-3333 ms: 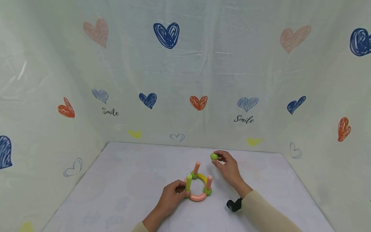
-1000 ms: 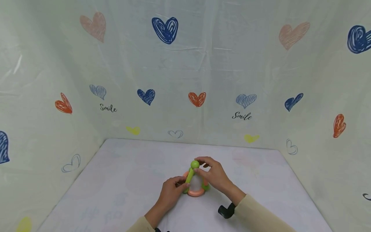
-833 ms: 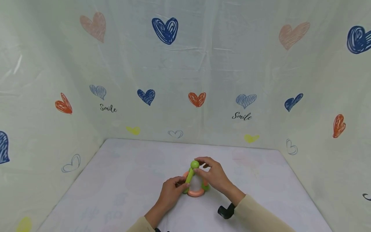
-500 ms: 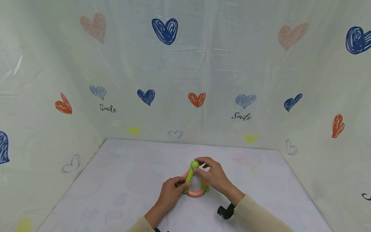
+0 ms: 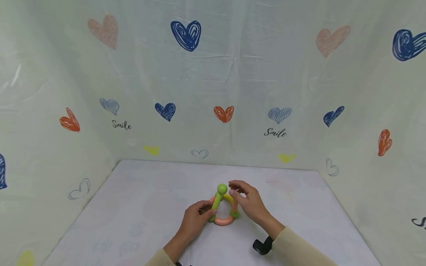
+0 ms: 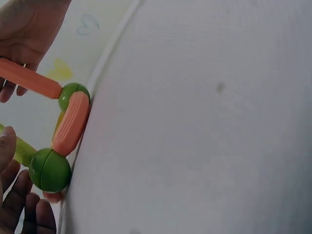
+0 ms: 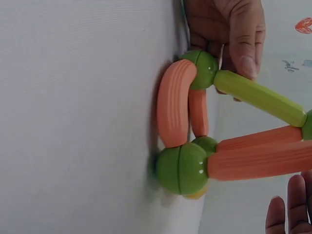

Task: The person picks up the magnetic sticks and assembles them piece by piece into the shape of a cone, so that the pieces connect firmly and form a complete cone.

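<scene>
A small frame of magnetic-looking rods and balls stands on the table. Its base joins salmon curved rods (image 7: 173,107) and a yellow curved rod (image 5: 229,198) with green balls (image 7: 181,169). Upright rods lean inward to a top green ball (image 5: 222,189). My left hand (image 5: 196,217) pinches the lime straight rod (image 7: 261,96) low down, by its base ball. Just right of the top ball, my right hand (image 5: 250,202) has loosely bent fingers (image 7: 297,200) and holds nothing. In the head view it partly covers a salmon straight rod (image 5: 235,207).
The white table (image 5: 159,192) has its back edge against a hanging sheet (image 5: 246,92) printed with hearts. A black wrist camera (image 5: 262,246) sits under the right wrist, close to the tabletop.
The right hand brought a green ball over and placed it atop the leaning rods. It has since let go and drawn slightly right. The left hand still holds the lime rod.
</scene>
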Demonstrator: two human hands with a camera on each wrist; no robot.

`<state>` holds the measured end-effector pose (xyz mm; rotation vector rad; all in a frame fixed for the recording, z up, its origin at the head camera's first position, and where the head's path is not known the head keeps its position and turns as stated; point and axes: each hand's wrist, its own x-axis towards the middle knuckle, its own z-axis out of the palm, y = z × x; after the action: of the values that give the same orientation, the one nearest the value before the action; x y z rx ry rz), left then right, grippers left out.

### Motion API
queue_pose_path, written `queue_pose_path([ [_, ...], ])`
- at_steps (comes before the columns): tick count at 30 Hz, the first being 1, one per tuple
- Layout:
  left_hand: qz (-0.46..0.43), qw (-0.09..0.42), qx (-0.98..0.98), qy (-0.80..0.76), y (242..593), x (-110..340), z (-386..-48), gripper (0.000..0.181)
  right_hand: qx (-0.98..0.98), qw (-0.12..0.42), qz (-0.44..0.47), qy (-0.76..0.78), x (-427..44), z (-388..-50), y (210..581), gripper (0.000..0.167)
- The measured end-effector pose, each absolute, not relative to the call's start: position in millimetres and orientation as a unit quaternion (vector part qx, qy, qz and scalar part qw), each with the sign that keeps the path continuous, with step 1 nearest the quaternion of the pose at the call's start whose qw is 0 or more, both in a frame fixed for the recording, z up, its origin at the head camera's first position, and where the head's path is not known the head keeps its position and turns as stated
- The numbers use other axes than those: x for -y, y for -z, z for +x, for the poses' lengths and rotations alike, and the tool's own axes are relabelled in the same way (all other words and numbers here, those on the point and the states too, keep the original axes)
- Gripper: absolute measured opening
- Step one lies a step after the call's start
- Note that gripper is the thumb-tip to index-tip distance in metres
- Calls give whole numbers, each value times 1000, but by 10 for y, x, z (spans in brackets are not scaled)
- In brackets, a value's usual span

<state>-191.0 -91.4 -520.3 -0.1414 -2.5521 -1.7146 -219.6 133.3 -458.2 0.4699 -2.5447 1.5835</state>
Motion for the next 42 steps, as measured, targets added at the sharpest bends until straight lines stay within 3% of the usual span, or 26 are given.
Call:
queue_pose_path([
  [5, -34, 37, 828, 558, 5056, 964, -1926, 33, 831, 55, 143, -535, -1524, -2132, 4676, 26],
  [14, -64, 58, 823, 562, 4694, 937, -2049, 39, 837, -22, 138, -529, -1674, -2002, 4884, 32],
  [25, -133, 13, 830, 542, 4513, 786, -2167, 47, 856, -5, 123, -502, -1566, -1997, 5008, 19],
  [42, -146, 18, 836, 528, 4472, 742, -2161, 41, 870, 5, 119, -478, -1427, -2097, 5045, 19],
])
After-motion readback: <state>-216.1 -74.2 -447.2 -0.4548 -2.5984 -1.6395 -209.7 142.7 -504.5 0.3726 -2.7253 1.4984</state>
